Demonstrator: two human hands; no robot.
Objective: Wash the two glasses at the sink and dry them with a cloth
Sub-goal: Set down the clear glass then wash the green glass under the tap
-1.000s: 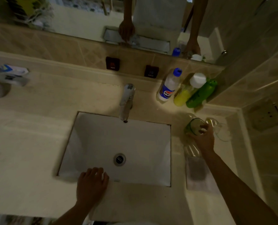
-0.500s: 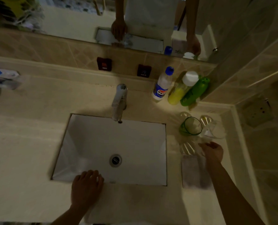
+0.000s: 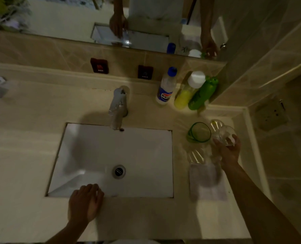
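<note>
A clear glass [image 3: 225,136] at the far right of the counter is now gripped by the right hand [image 3: 228,150], fingers curled round its bowl; half a second earlier that hand was nearer, over the cloth [image 3: 207,182], holding nothing. The wash is judged about to begin. A second clear glass [image 3: 196,155] is seen just beyond the cloth, beside a green cup [image 3: 199,132]. The left hand [image 3: 85,202] stays spread on the sink rim [image 3: 137,197], empty.

Motion blur smears the clear glass [image 3: 225,136] in the right hand [image 3: 228,152] so its rim and the fingertips' hold cannot be made out, the cloth [image 3: 207,182] just below that wrist is a soft grey patch, and both forearms run off the bottom edge.
</note>
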